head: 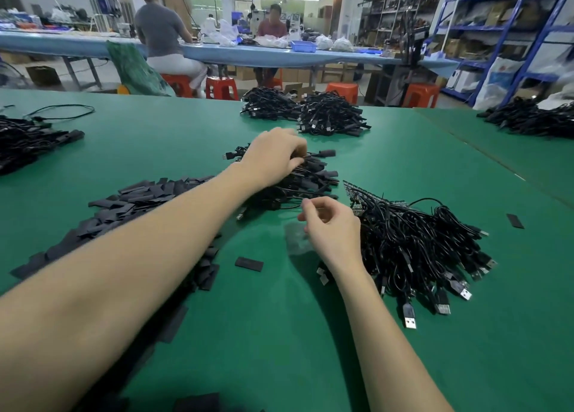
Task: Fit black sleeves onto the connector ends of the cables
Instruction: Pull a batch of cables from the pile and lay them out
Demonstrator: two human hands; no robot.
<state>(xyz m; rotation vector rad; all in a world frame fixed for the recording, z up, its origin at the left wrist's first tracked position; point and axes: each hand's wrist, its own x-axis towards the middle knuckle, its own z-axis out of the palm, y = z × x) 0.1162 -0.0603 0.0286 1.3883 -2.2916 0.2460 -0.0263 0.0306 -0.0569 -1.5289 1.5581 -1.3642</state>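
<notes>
My left hand [273,156] reaches across the green table [279,334] onto a middle heap of black cables with sleeves on their ends [313,178]; its curled fingers grip a cable on that heap, and a sleeved end [326,153] sticks out to the right of them. My right hand [329,225] hovers nearer to me with its fingers loosely curled and nothing visible in them. A bundle of bare black USB cables [419,250] lies just right of it. A wide pile of flat black sleeves [130,206] lies under my left forearm.
Single loose sleeves lie at the centre [249,264] and far right [515,220]. More cable heaps sit at the back [332,116], far left [25,144] and far right [534,119]. Beyond the table are red stools [341,91], people seated at a blue workbench and shelving.
</notes>
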